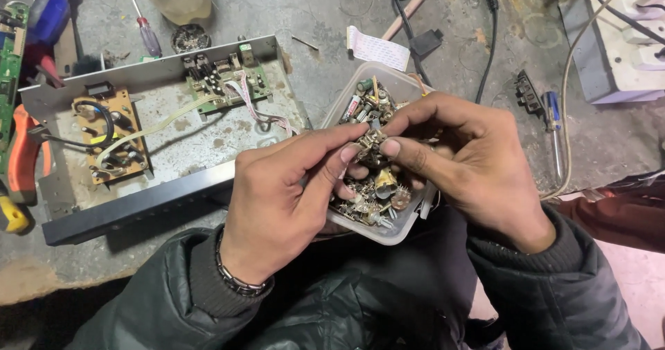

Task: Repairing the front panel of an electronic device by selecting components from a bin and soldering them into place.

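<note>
Head view: my left hand (277, 198) and right hand (457, 159) both grip closed on one small metal component (372, 142), pinched at the fingertips just above a clear plastic tub (346, 90) of loose parts, opened chassis (159, 198) beside it on the table (332, 18)

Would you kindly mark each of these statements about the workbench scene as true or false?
1. Both hands pinch one small electronic part above the plastic tub. True.
2. The tub is empty. False: it is full of loose electronic components.
3. The open metal chassis lies on the side of the left hand. True.
4. The chassis holds no circuit boards. False: a brown board and a green board sit inside.
5. The right hand grips a screwdriver. False: the red-handled screwdriver lies untouched on the bench.
</note>
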